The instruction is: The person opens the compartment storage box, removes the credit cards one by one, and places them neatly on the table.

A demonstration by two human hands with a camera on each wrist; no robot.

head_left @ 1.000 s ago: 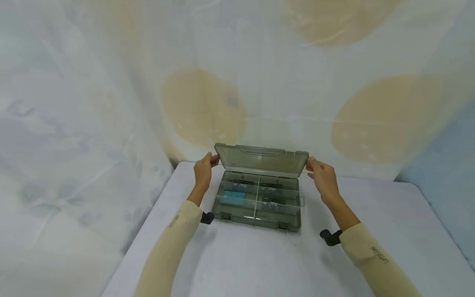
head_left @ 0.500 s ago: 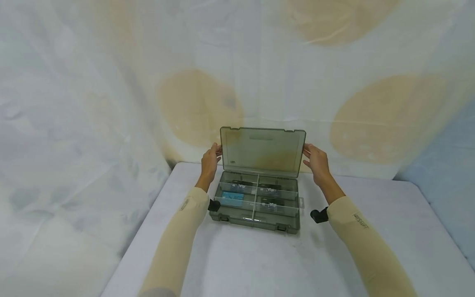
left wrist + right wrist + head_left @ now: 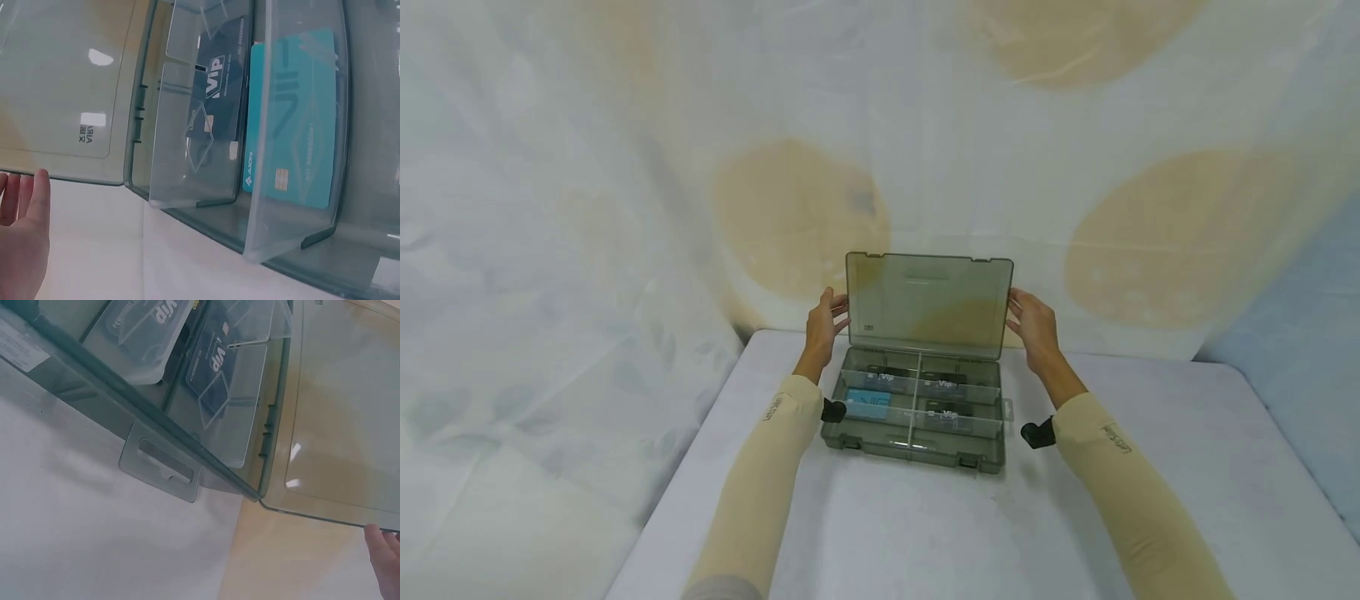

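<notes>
While lid (image 3: 928, 304) stands upright, both hands, left (image 3: 824, 323), right (image 3: 1032, 323), open-fingered beside its side edges, box (image 3: 913, 442) mid-table.

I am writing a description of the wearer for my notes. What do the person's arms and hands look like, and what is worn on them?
Both arms wear long, close-fitting beige sleeves, each with small dark lettering near the wrist. The left hand and right hand are bare, with no gloves or rings visible. A small black device sits at the right cuff, and a matching one at the left cuff.
</notes>
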